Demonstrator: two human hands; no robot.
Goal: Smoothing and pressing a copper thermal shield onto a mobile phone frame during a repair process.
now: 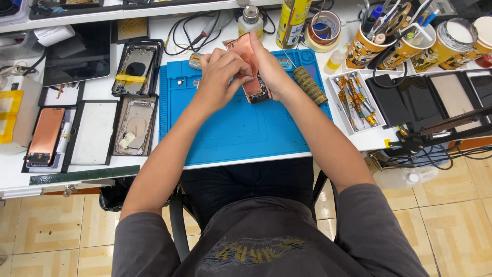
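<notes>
Left hand [219, 72] pinched shut on the opened phone [254, 88], right hand [271, 72] gripping its lifted copper-coloured panel [242, 47]. Phone held just above blue mat [230, 128] on white counter [97, 90]; screwdriver tray [353, 100] to the right.

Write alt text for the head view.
Both hands, left hand and right hand, hold an opened phone with its copper-coloured panel lifted, above a blue work mat. Phone housings lie left, screwdrivers right.
</notes>
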